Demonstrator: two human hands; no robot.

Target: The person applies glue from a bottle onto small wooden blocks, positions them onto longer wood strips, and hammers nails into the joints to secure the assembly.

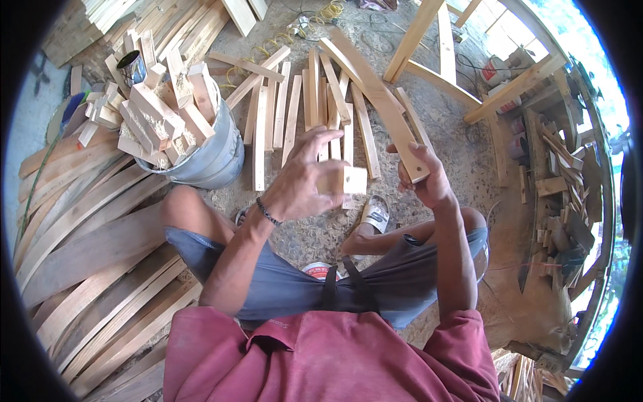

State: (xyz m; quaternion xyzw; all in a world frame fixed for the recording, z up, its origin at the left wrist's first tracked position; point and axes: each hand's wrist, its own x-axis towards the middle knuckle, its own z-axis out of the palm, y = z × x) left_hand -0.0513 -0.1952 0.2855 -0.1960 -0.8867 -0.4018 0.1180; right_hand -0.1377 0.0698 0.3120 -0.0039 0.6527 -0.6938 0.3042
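In my right hand (429,175) is the near end of a long wooden slat (385,104), fingers wrapped round it. A small dark hole shows close to that end, and the slat slants away to the far left. My left hand (305,174), with a dark bracelet on its wrist, has a short wooden block (348,181) between thumb and fingers. The block's pale end points right, toward the slat; the hand covers its other end. Beyond both hands, several loose wooden slats (295,110) lie on the floor, some with small holes at their ends.
A grey bucket (224,151) heaped with wood blocks stands to the left, a dark open can (131,67) on top. Long boards (100,258) are stacked at the left. A wooden frame (435,74) stands far right, near scrap wood (569,201). A yellow coiled hose (268,47) lies far off.
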